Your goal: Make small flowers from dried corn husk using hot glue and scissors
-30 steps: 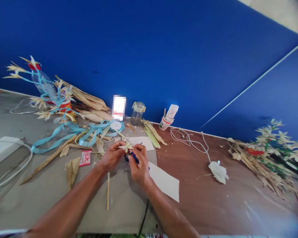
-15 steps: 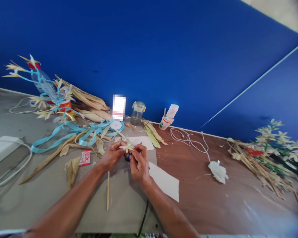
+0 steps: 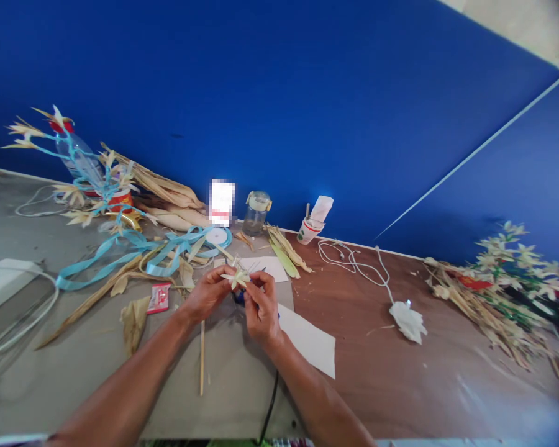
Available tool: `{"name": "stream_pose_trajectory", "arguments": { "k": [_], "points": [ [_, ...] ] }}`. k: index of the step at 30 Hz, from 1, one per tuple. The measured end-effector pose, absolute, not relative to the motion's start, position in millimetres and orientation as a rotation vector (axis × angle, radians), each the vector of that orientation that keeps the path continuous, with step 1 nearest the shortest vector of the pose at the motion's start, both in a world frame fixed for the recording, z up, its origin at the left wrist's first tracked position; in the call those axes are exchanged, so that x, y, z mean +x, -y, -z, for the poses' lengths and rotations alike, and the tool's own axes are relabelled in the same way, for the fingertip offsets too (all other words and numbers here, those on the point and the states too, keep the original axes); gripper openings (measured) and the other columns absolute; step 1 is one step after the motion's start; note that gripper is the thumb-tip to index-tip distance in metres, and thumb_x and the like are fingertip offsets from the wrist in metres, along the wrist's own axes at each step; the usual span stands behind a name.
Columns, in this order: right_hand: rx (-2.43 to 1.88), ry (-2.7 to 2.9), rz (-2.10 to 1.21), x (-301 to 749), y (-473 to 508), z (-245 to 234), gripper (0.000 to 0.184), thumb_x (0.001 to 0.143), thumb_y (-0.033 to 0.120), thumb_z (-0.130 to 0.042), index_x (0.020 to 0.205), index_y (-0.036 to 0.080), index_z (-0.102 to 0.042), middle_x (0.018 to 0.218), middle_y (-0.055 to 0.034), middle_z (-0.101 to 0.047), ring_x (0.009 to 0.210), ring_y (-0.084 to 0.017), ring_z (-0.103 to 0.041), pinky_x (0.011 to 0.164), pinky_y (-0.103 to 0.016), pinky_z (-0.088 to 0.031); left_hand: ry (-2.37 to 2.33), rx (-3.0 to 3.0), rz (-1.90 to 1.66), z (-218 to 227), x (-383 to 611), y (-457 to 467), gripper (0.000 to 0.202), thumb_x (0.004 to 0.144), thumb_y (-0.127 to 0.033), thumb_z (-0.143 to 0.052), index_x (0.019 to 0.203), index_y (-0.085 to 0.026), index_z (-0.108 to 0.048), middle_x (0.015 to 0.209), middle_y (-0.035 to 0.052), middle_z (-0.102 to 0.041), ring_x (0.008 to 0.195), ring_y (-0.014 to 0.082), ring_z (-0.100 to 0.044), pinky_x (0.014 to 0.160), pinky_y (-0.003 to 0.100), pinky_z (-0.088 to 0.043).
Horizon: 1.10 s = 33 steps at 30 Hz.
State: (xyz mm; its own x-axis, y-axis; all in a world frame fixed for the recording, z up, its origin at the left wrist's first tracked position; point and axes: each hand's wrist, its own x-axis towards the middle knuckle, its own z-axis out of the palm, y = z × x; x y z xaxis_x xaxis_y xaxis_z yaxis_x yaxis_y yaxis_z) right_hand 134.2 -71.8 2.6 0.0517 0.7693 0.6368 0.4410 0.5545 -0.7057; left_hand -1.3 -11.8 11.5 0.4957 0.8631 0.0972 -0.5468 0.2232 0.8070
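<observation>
Both hands pinch one husk flower (image 3: pixel 236 277) — left hand (image 3: pixel 209 293) at its base, right hand (image 3: pixel 261 308) on a petal, prob. to steady it — ribbon (image 3: pixel 81 267) at 10 o'clock.

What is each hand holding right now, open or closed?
Left hand: closed on the small pale star-shaped dried-leaf flower.
Right hand: closed, pinching the same flower; a dark blue tool shows beneath it.

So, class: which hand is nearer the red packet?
Left. The left hand is just right of the red packet; the right hand lies farther right.
</observation>
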Motion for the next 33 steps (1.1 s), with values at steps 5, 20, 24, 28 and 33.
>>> {"name": "stream_pose_trajectory", "arguments": {
  "k": [5,20,24,28,33],
  "points": [
    [-0.944,1.109,-0.722,138.9,65.6,-10.7,0.018,0.084,0.027,-0.052,0.084,0.020,-0.069,0.086,-0.0044,-0.056,0.083,-0.017,-0.053,0.078,-0.031,-0.042,-0.448,1.028,-1.001,-7.2,-2.1,10.5,0.013,0.066,-0.023,-0.073,0.070,-0.015,-0.064,0.070,0.0011,-0.060,0.062,0.0108,-0.052,0.063,0.024,-0.040],
    [-0.833,0.818,-1.256,133.1,67.2,-19.3,0.022,0.073,0.036,-0.068,0.065,0.018,-0.058,0.061,0.0026,-0.052,0.060,-0.011,-0.044,0.064,-0.026,-0.034,-0.381,1.110,-0.940,-3.7,-0.8,10.5,0.016,0.071,-0.030,-0.070,0.070,-0.015,-0.065,0.068,0.0020,-0.056,0.067,0.0131,-0.050,0.066,0.026,-0.036],
    [-0.851,0.841,-1.264,132.4,67.0,-16.4,0.023,0.074,0.037,-0.066,0.065,0.018,-0.058,0.061,0.0026,-0.051,0.060,-0.011,-0.043,0.064,-0.027,-0.035,-0.348,1.047,-0.944,-6.7,0.5,12.3,0.011,0.071,-0.024,-0.070,0.070,-0.015,-0.065,0.067,0.0021,-0.056,0.066,0.0132,-0.051,0.066,0.027,-0.038],
    [-0.857,0.844,-1.254,131.3,66.2,-14.1,0.024,0.074,0.038,-0.066,0.065,0.018,-0.058,0.060,0.0030,-0.052,0.059,-0.011,-0.043,0.064,-0.026,-0.035,-0.327,1.018,-0.945,-8.1,0.9,13.2,0.010,0.071,-0.024,-0.070,0.071,-0.015,-0.066,0.067,0.0024,-0.057,0.066,0.0129,-0.051,0.065,0.026,-0.038],
    [-0.843,0.823,-1.256,131.3,66.4,-14.9,0.023,0.074,0.039,-0.067,0.065,0.018,-0.060,0.061,0.0024,-0.053,0.060,-0.011,-0.045,0.064,-0.026,-0.036,-0.314,1.042,-0.928,-4.6,-0.2,11.8,0.012,0.071,-0.026,-0.070,0.071,-0.014,-0.065,0.067,0.0030,-0.058,0.067,0.0139,-0.052,0.067,0.027,-0.038]
  ]
}}
